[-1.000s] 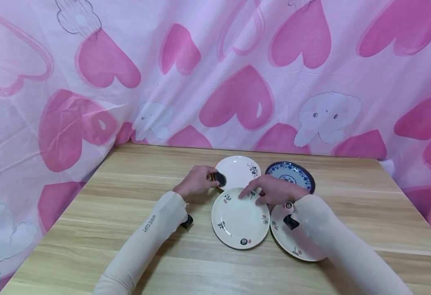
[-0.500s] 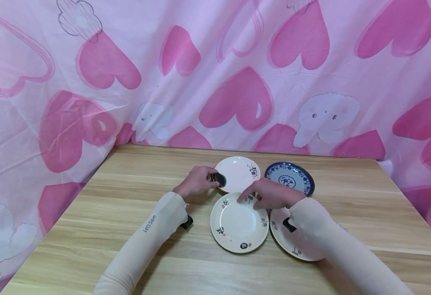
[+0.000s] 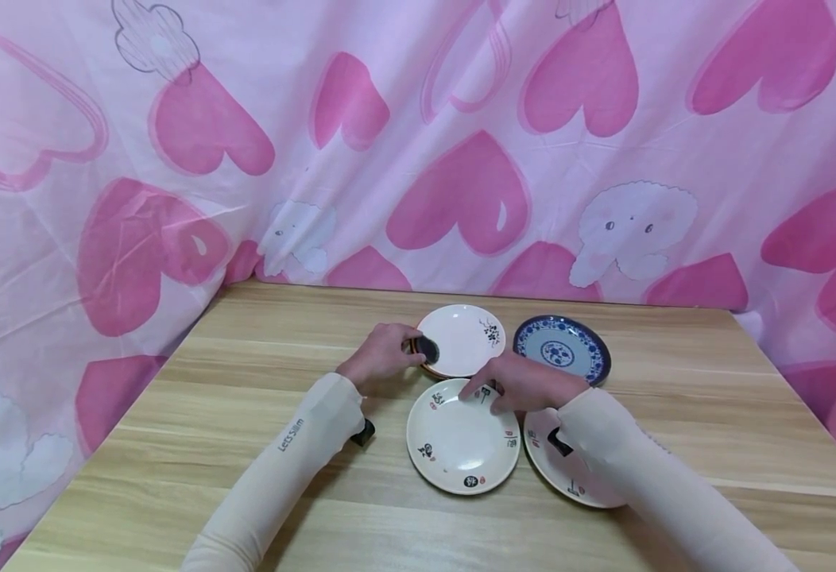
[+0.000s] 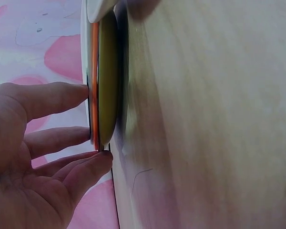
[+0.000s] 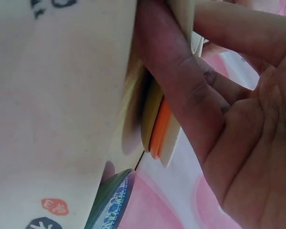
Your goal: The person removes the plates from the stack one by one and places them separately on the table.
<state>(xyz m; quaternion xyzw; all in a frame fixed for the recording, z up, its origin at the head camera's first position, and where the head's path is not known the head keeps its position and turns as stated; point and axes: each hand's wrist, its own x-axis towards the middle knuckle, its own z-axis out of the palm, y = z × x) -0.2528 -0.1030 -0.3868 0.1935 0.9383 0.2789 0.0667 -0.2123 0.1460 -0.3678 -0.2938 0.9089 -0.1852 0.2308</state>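
Note:
At the back middle of the table, my left hand point(image 3: 382, 351) holds the left edge of a stack of plates, white plate point(image 3: 464, 342) on top. In the left wrist view its fingertips lie on the upper rim and the thumb is at the underside; an orange plate point(image 4: 95, 71) and a yellow-green plate point(image 4: 108, 86) show below the white one. My right hand point(image 3: 532, 385) pinches the back rim of a cream plate point(image 3: 461, 445) with printed characters, just in front of the stack. In the right wrist view a digit point(image 5: 174, 76) lies under that rim.
A blue-patterned plate point(image 3: 563, 351) lies at the back right. Another cream plate point(image 3: 568, 473) sits front right, partly covered by my right sleeve point(image 3: 625, 445). A pink heart-print curtain point(image 3: 461, 191) hangs along the back and sides of the wooden table point(image 3: 210, 397).
The cream plate in my right hand has come a little toward me, from overlapping the white plate to lying in front of it. My left hand has stayed at the stack's edge.

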